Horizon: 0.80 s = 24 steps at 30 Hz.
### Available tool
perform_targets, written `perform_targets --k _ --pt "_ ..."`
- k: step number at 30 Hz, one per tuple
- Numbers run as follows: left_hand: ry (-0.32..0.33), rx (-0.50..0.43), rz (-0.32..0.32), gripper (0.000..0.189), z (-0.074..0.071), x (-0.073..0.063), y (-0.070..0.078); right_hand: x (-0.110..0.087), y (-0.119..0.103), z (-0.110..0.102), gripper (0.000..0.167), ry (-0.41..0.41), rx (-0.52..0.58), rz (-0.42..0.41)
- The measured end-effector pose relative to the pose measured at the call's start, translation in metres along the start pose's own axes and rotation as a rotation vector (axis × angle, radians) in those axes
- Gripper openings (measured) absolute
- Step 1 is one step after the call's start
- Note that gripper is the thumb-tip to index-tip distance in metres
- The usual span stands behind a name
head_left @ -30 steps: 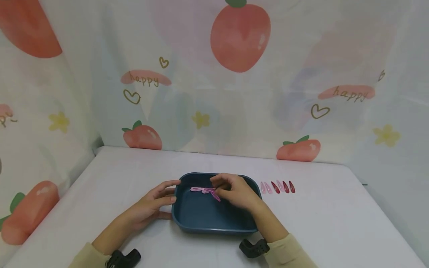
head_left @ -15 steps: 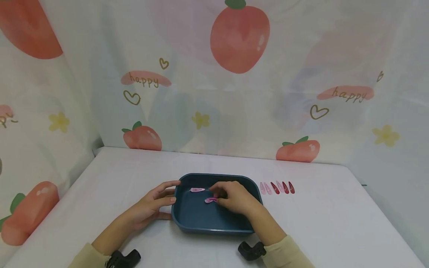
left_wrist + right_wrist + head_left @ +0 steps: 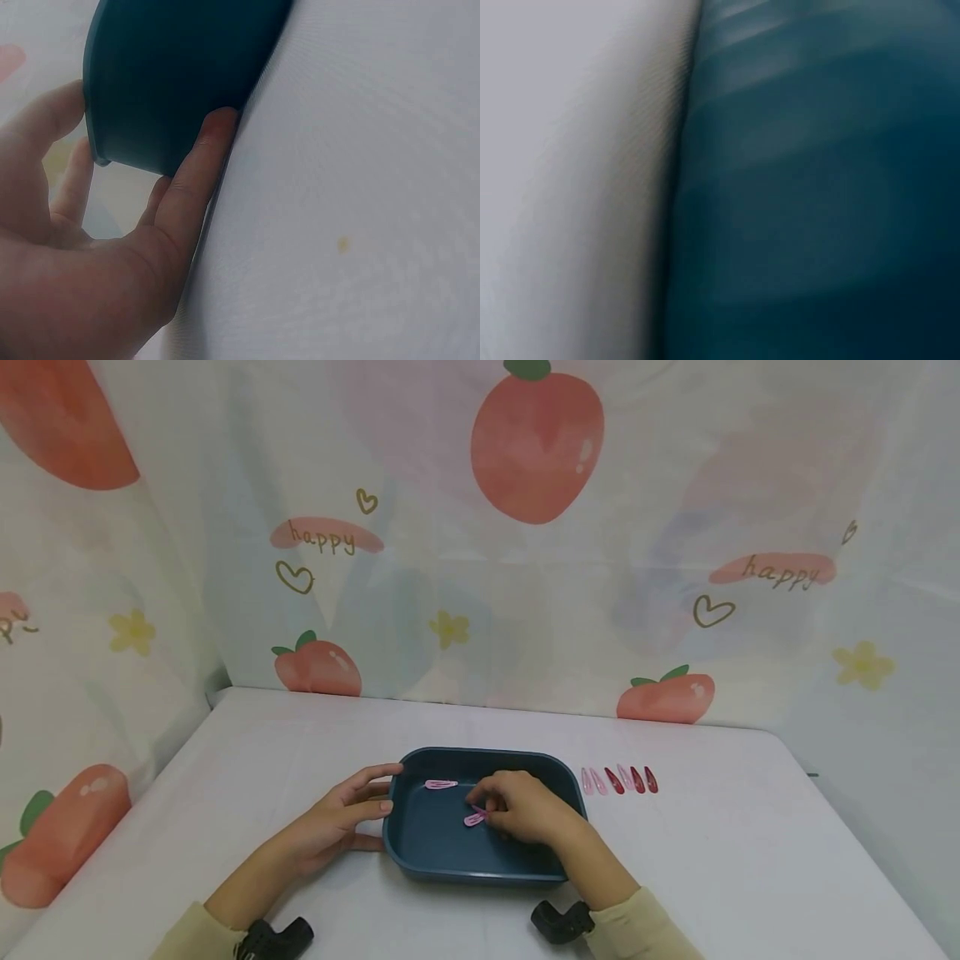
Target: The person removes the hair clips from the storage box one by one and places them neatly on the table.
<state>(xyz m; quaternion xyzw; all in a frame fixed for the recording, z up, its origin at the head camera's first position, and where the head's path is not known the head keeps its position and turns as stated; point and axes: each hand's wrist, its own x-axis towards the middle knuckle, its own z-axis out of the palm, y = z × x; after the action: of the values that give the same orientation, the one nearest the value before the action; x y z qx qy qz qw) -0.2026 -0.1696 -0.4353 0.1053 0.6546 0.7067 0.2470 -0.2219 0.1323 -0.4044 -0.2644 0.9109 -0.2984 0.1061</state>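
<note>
In the head view, my left hand rests its fingers against the left side of a dark blue tray. The left wrist view shows these fingers spread, touching the rim and outer wall of the tray. Inside the tray, my right hand pinches a pink hair clip between thumb and fingertips, low over the bottom. A purple-pink strip beside it may be part of another clip; the fingers partly hide it. A second pink hair clip lies near the tray's back left. The right wrist view shows only the blurred tray wall.
Right of the tray, several pink and red hair clips lie in a row on the white table. A printed curtain hangs behind the table and along its left.
My right hand has moved nearer within the tray, drawing the pinched pink hair clip away from the one at back left. My left hand stays against the tray.
</note>
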Motion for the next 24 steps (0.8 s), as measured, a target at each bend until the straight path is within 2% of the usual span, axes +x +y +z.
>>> perform_targets --k 5,9,15,18,24 --pt "-0.003 0.000 0.004 0.058 0.000 -0.001 0.000 0.001 0.001 -0.003 0.024 0.063 0.031 -0.006" --pt "-0.005 0.000 0.004 0.058 0.001 -0.001 0.001 0.001 0.002 -0.005 0.029 0.089 0.145 -0.023" --pt "-0.009 -0.005 0.006 0.058 -0.001 0.000 0.000 0.003 0.002 -0.012 0.037 0.052 0.405 -0.051" --pt "-0.012 -0.005 0.007 0.058 -0.001 0.000 0.000 -0.001 0.001 -0.018 0.039 0.026 0.525 -0.031" --pt "-0.008 -0.009 0.008 0.059 0.001 -0.001 0.000 -0.008 0.003 -0.034 0.041 0.027 0.613 -0.004"
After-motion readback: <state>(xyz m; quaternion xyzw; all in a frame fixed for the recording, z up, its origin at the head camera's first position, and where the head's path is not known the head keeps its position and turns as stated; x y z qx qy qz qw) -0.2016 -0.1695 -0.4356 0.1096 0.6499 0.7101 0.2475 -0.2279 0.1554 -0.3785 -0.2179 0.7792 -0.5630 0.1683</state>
